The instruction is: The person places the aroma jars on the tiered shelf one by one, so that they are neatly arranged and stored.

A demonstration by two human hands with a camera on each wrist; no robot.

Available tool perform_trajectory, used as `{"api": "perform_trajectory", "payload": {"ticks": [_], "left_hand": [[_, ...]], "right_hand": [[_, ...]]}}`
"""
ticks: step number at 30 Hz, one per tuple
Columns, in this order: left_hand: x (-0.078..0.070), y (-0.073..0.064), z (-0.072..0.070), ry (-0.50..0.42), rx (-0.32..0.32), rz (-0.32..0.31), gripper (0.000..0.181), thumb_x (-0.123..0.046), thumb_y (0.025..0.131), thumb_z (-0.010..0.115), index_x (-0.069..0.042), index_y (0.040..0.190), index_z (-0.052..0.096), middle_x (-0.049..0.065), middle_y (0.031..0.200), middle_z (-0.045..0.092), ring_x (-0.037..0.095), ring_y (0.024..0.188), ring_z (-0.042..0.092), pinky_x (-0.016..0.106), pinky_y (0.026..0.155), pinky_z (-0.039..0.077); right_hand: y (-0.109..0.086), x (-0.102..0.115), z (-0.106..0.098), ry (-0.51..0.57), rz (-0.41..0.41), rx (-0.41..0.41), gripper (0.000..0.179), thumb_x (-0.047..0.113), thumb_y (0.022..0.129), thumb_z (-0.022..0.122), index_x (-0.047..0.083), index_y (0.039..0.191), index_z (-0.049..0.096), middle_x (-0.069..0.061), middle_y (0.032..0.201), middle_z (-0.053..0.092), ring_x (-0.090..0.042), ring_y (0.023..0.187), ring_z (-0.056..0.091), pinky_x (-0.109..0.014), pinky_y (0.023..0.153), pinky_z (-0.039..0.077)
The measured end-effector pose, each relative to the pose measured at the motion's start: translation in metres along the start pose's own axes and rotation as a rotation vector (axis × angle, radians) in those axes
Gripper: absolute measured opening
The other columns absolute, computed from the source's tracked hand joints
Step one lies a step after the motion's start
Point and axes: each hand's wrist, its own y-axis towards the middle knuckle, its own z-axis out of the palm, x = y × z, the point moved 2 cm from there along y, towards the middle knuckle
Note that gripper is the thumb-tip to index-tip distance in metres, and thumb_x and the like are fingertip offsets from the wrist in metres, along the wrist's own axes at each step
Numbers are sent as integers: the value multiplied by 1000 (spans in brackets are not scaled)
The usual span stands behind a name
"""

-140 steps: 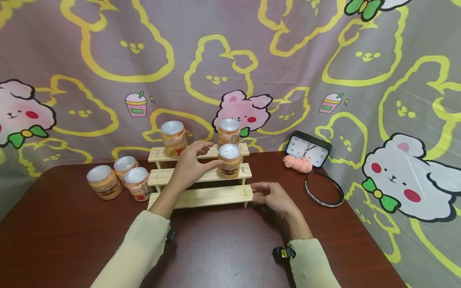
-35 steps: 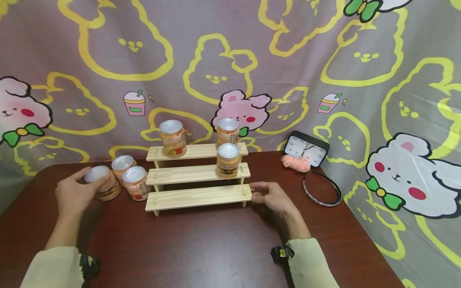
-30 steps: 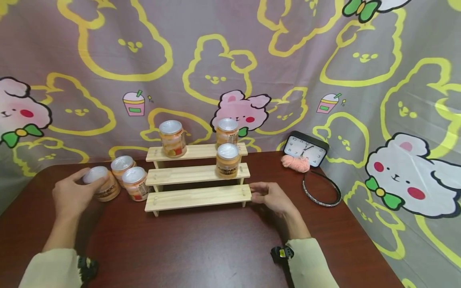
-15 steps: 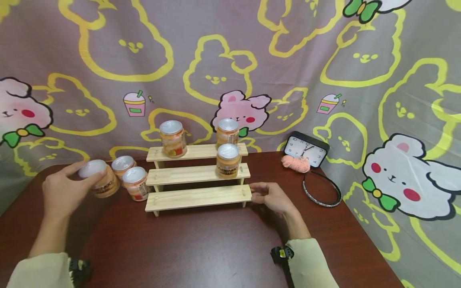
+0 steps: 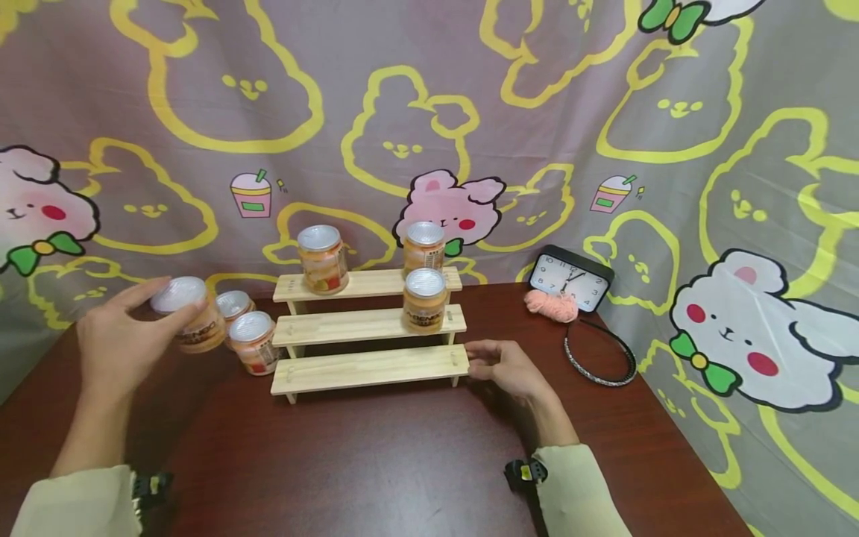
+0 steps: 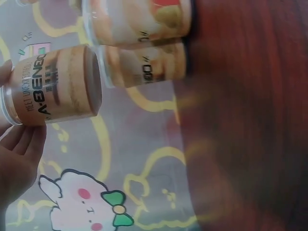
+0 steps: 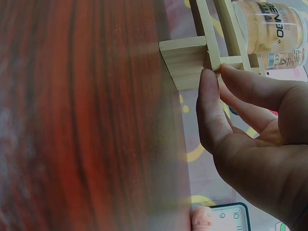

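Observation:
My left hand [image 5: 121, 343] grips a clear can [image 5: 201, 330] with a silver lid and orange contents, between thumb and fingers. In the left wrist view that can [image 6: 57, 84] is off the tabletop, its lettering facing the camera. On the table beside it stand two similar cans, one in front [image 5: 256, 349] and one behind [image 5: 233, 304]. My right hand [image 5: 506, 367] holds the right end of the lowest board of a three-step wooden stand [image 5: 369, 369]; the right wrist view shows thumb and finger [image 7: 210, 101] at the board's end.
Two cans stand on the top step, one left [image 5: 323, 261] and one right [image 5: 424, 246]. Another can [image 5: 425, 302] is at the middle step's right end. Farther right are a clock [image 5: 573, 276], pink yarn [image 5: 552, 305] and a headband [image 5: 604, 380]. A patterned curtain hangs behind.
The left hand moved from the middle step to the table cans at far left, took hold of one and raised it. The right hand has stayed at the stand's end.

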Motion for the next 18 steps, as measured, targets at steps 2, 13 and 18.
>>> {"api": "perform_trajectory", "payload": {"ticks": [2, 13, 18], "left_hand": [[-6, 0, 0, -30, -8, 12, 54, -12, 72, 92, 1, 120, 73, 27, 117, 69, -23, 86, 41, 5, 73, 32], [-28, -1, 8, -91, 141, -88, 57, -26, 78, 90, -6, 128, 71, 21, 128, 66, -13, 90, 49, 7, 71, 38], [-34, -2, 15, -110, 185, -76, 55, -28, 79, 90, -5, 126, 72, 22, 127, 66, -12, 93, 50, 9, 71, 39]], "right_hand": [[0, 0, 0, 1, -2, 3, 42, -12, 88, 67, -17, 129, 57, -28, 119, 66, -25, 102, 66, -28, 80, 57], [0, -1, 0, 17, 1, 6, 43, -14, 88, 66, -18, 130, 57, -29, 119, 66, -25, 102, 66, -28, 80, 57], [1, -2, 0, 12, -8, 6, 43, -14, 87, 67, -18, 129, 57, -29, 119, 65, -26, 102, 66, -29, 80, 57]]}}
